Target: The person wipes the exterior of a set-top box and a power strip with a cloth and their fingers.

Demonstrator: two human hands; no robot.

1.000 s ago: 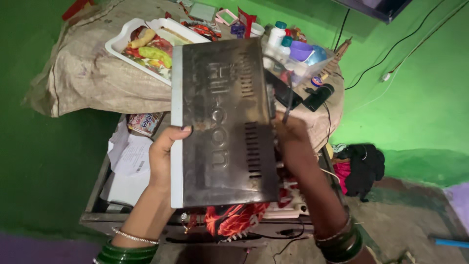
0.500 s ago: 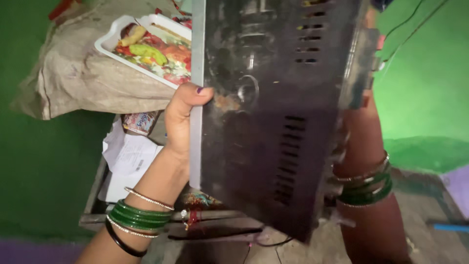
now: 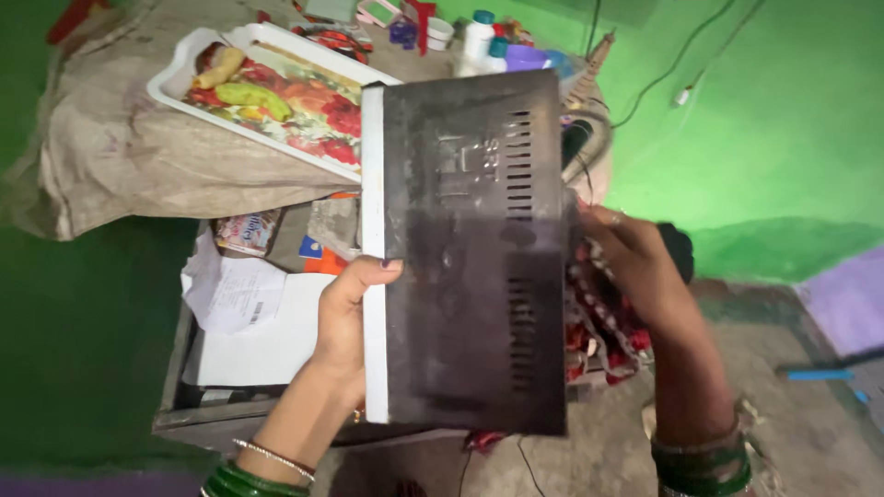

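Two hands gripping dusty black metal box (image 3: 470, 258): left hand (image 3: 345, 317) clamped at nine o'clock edge, right hand (image 3: 635, 267) at three o'clock, fingers partly hidden. Mid-inspection, seemingly. Next calls for steady two-sided hold above flowered tray (image 3: 184, 69).

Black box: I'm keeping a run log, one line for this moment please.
left hand: grips black metal box by its white edge | right hand: at box's right side | behind: printed tray on sacking
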